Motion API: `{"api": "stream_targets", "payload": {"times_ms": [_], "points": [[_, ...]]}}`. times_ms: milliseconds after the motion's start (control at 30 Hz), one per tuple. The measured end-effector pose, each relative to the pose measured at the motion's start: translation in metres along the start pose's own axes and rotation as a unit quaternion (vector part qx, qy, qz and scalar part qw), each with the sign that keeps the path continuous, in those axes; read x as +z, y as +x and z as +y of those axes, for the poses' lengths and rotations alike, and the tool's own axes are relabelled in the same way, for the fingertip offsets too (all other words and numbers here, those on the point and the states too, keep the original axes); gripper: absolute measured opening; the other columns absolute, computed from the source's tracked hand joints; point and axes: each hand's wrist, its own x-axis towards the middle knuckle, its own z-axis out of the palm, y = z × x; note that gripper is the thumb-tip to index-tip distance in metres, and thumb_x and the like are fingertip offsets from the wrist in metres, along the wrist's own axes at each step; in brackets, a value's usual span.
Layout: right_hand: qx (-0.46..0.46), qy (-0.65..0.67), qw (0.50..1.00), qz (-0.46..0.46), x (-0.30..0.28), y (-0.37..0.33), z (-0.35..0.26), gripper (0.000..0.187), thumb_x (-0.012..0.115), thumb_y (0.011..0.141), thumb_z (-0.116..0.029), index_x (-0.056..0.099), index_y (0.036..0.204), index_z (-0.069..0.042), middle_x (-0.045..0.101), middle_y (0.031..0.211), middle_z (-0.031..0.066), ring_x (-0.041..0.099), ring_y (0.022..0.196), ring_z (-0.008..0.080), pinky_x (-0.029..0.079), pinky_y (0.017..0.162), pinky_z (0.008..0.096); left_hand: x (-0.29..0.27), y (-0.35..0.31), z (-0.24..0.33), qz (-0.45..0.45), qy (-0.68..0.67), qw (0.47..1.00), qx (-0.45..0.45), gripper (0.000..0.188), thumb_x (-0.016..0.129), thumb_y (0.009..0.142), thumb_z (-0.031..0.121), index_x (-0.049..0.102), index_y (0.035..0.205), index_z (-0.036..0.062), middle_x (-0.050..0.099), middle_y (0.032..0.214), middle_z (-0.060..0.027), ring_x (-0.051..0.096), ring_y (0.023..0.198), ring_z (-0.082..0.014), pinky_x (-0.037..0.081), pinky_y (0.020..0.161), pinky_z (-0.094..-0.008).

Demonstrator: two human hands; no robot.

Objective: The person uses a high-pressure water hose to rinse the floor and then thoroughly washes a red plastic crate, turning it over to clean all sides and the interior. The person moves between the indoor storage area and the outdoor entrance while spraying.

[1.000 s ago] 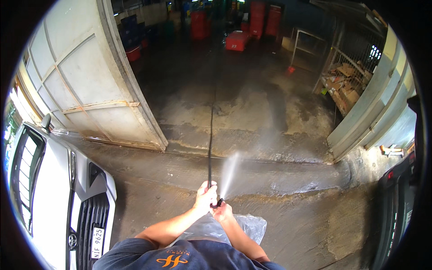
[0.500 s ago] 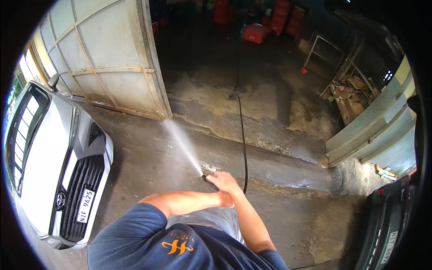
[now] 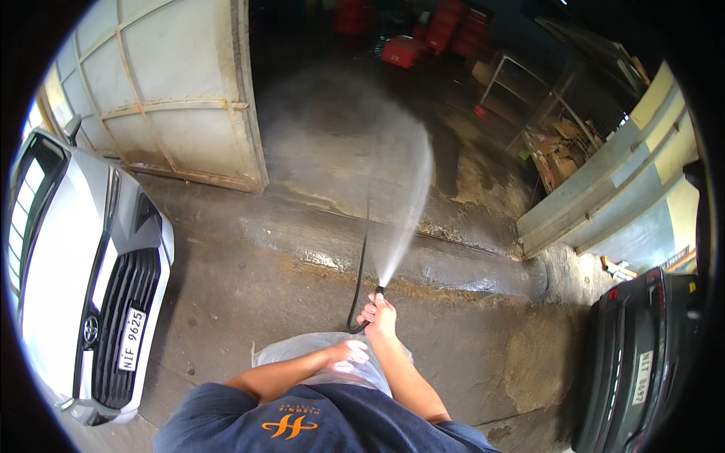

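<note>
My right hand (image 3: pixel 380 317) is wrapped round a black spray nozzle (image 3: pixel 380 290), which points away from me. A white fan of water (image 3: pixel 411 204) shoots forward from its tip and breaks into mist over the dark doorway. The black hose (image 3: pixel 360 283) loops below the right hand and runs away across the wet concrete, partly veiled by spray. Lower and to the left, my left hand (image 3: pixel 347 355) is in front of the clear plastic apron (image 3: pixel 291 348), off the nozzle. Its brightly lit fingers look loosely apart, with nothing visible in them.
A silver car (image 3: pixel 91 272) stands at the left, a dark car (image 3: pixel 634 362) at the lower right. A pale metal gate (image 3: pixel 174 98) borders the doorway; red crates (image 3: pixel 402 51) are inside. A rack with cardboard (image 3: pixel 563 155) stands beside the right wall panel (image 3: pixel 604 200).
The spray has swung from forward-left to forward-right and reaches farther into the doorway. My left hand has come away from the nozzle, toward my body. The hose now lies left of my right hand.
</note>
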Motion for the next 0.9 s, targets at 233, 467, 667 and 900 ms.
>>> {"api": "stream_targets", "payload": {"times_ms": [233, 467, 667, 900], "points": [[0.068, 0.289, 0.951, 0.083, -0.058, -0.052, 0.027, 0.028, 0.044, 0.097, -0.027, 0.044, 0.074, -0.011, 0.04, 0.058, 0.0019, 0.034, 0.046, 0.0166, 0.032, 0.048, 0.0364, 0.018, -0.065, 0.004, 0.09, -0.378, 0.889, 0.241, 0.028, 0.056, 0.082, 0.012, 0.058, 0.107, -0.0008, 0.061, 0.122, -0.0218, 0.057, 0.118, -0.0372, 0.047, 0.102, -0.0528], [0.127, 0.327, 0.921, 0.171, -0.089, -0.06, 0.059, 0.04, 0.029, 0.106, -0.038, 0.044, 0.085, -0.007, 0.045, 0.061, 0.0028, 0.049, 0.049, 0.0186, 0.052, 0.055, 0.0406, 0.102, -0.053, 0.04, 0.14, -0.299, 0.861, 0.388, 0.018, 0.054, 0.096, 0.015, 0.055, 0.113, 0.0109, 0.048, 0.071, 0.0019, 0.046, 0.059, -0.0135, 0.048, 0.061, -0.0352], [0.08, -0.093, 0.992, 0.006, -0.186, -0.079, 0.106, 0.022, 0.051, 0.087, -0.01, 0.056, 0.066, -0.003, 0.056, 0.059, 0.0137, 0.06, 0.049, 0.0289, 0.05, 0.044, 0.0435, 0.18, -0.001, 0.048, 0.389, 0.236, 0.803, 0.385, 0.038, 0.062, 0.086, 0.004, 0.058, 0.124, 0.0007, 0.067, 0.079, -0.0047, 0.061, 0.061, -0.0195, 0.052, 0.057, -0.0343], [-0.485, -0.388, 0.727, 0.292, -0.236, -0.108, -0.008, 0.02, 0.057, 0.087, -0.002, 0.057, 0.106, 0.001, 0.062, 0.099, 0.0139, 0.059, 0.095, 0.0254, 0.048, 0.086, 0.038, 0.223, -0.001, 0.029, 0.191, 0.628, 0.713, 0.246, 0.031, 0.063, 0.078, 0.019, 0.064, 0.106, 0.0065, 0.067, 0.072, -0.0176, 0.068, 0.068, -0.0371, 0.054, 0.062, -0.0468]]}}
